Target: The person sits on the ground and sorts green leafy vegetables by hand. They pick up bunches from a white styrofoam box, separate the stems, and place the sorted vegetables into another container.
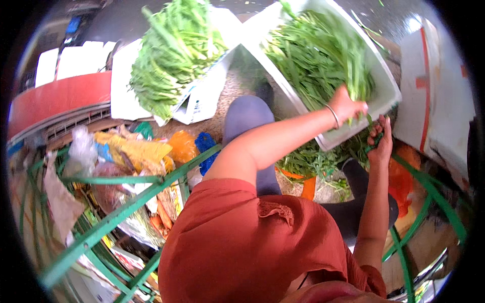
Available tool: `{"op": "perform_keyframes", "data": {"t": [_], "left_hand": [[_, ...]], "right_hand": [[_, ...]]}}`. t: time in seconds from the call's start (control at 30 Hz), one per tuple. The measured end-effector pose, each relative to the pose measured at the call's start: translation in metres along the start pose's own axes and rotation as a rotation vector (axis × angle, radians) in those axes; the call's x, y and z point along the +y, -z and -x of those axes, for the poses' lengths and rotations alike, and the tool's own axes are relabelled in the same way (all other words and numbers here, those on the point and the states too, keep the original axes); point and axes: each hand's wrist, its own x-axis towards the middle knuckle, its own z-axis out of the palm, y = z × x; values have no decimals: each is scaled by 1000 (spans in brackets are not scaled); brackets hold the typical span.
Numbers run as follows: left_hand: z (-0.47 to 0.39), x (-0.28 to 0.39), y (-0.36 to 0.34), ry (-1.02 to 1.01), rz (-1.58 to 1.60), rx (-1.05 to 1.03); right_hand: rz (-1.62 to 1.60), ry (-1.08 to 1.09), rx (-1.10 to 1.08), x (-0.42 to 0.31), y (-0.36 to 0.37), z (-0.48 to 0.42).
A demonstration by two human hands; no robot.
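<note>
My left hand (346, 106), with a bangle at the wrist, closes around the lower stems of a bunch of long leafy greens (350, 72). The bunch is blurred and lies over other greens (310, 60) inside a white foam box (346, 138). Just outside the box's near right corner is my right hand (380, 138), palm up with curled fingers. Something dark green shows at its fingers; whether it is gripped cannot be told. To the left, a large pile of leafy greens (178, 64) rests on a white box or sheet (202, 100).
Loose leaves and cuttings (314, 163) lie on the floor below the foam box. A green metal frame (125, 212) crosses the left, beside plastic bags (182, 146) and carrots (163, 216). A white panel with red tape (439, 102) stands at right; a red ledge (64, 91) lies far left.
</note>
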Motion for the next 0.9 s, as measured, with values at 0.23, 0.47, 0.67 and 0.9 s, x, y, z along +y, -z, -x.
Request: {"op": "perform_keyframes", "data": {"t": [0.23, 0.47, 0.67, 0.9], "left_hand": [[23, 19, 15, 15, 74, -141], [50, 122, 104, -431, 117, 167], [103, 259, 249, -788, -489, 675], [129, 252, 434, -641, -162, 911]], "right_hand": [[59, -17, -73, 7, -3, -9], [135, -54, -175, 23, -34, -16], [237, -56, -204, 40, -33, -35], [433, -111, -73, 59, -26, -39]]}}
